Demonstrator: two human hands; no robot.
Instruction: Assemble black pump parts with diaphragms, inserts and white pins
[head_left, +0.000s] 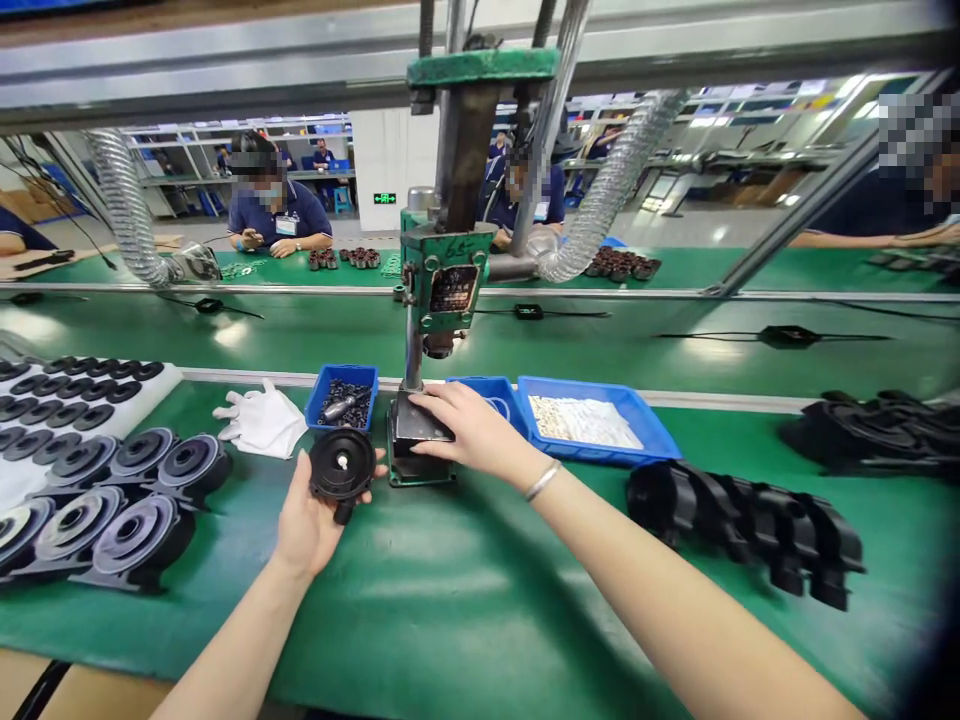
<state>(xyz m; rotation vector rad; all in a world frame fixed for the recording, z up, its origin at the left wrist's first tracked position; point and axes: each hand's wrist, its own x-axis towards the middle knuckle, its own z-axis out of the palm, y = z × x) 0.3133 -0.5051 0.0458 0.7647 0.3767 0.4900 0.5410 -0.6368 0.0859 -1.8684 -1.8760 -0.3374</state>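
A round black plastic housing (339, 474) with a small white piece at its centre rests in my left hand (307, 520), the fingers wrapped around its underside. My right hand (476, 430) lies over the black block (411, 425) on the base of a green bench press (442, 270), thumb and fingers apart on its top and side. Whether a small part sits beneath those fingers cannot be seen. Just behind the housing stands a blue bin (319, 395) of small black parts with a metal-ended tool lying in it.
A blue tray (660, 435) holds small white and cream parts. Black curved housings (750, 520) lie at right, with more black parts (862, 430) behind. At left are round housings (135, 540), black rings (75, 390) and a white glove (262, 420). Several co-workers sit across the line.
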